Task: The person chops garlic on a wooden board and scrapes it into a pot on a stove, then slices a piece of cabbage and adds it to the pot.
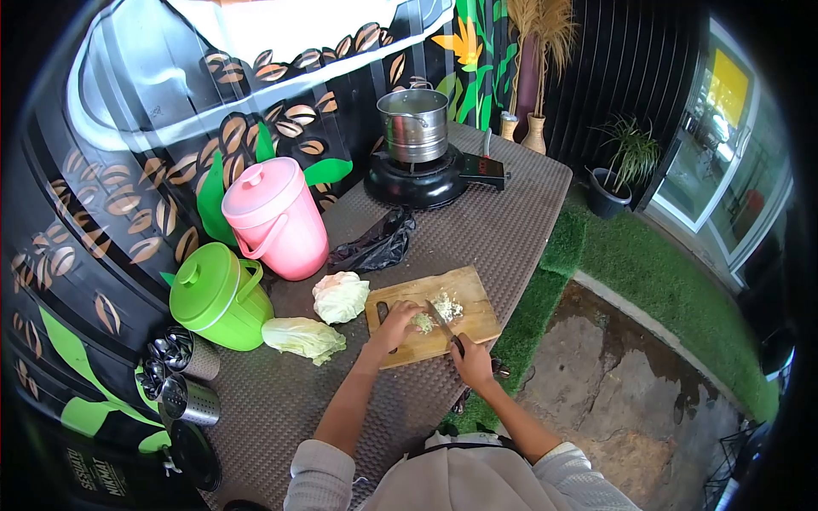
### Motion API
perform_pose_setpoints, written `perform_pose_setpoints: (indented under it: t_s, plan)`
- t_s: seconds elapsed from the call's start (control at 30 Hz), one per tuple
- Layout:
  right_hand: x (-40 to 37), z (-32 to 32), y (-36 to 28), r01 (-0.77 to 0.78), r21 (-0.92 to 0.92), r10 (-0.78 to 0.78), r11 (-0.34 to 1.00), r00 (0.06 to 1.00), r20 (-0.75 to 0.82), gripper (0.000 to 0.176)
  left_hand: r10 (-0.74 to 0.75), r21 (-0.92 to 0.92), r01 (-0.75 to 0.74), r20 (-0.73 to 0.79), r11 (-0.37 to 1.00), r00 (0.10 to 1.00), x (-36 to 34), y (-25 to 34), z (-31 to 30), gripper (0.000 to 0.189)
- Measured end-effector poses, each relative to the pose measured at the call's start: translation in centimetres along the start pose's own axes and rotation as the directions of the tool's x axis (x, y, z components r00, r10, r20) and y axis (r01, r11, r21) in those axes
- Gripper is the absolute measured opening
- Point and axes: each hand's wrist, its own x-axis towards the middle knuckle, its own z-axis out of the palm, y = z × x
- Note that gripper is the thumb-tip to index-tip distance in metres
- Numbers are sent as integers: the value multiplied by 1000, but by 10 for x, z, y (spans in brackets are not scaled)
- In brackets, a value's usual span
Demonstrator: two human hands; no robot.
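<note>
1. My right hand [473, 364] has its fingers clenched on the knife [443, 325], blade over the board [473, 319].
2. My left hand [396, 324] grips the shreds [423, 322] mid-board, fingers curled.
3. Cabbage chunks [339, 296] lie just left of the board on the counter [511, 221].

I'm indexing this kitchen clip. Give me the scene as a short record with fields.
Surface: mat-covered table
Left hand: holding cabbage clump down on cutting board
Right hand: gripping knife, blade beside the clump
Beside board: cabbage chunk, cabbage leaf
By the wall: pink jug, green jug
Far end: steel pot on stove
</note>
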Motion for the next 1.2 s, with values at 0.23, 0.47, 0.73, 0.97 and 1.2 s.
perform_pose_setpoints:
  t_s: [0.23,0.47,0.73,0.97,1.2]
  plan:
    - [-9,11,-3,-33,-64,33,997,999,-5,20,-137,41,145,-149,989,979,-8,27,13,34]
    - [-3,8,-12,-23,-313,76,950,985,158,19,-194,-29,193,-274,981,942,-17,37,18,41]
    - [-11,23,-17,9,-510,93,860,980,174,18,-272,-135,241,-309,961,911,-28,30,26,34]
    - [31,7,-22,164,-495,9,854,945,328,26,-261,-104,240,-405,965,876,-28,41,38,27]
    - [13,27,-31,-16,-494,158,869,956,247,23,-228,-58,226,-444,972,867,-25,40,39,24]
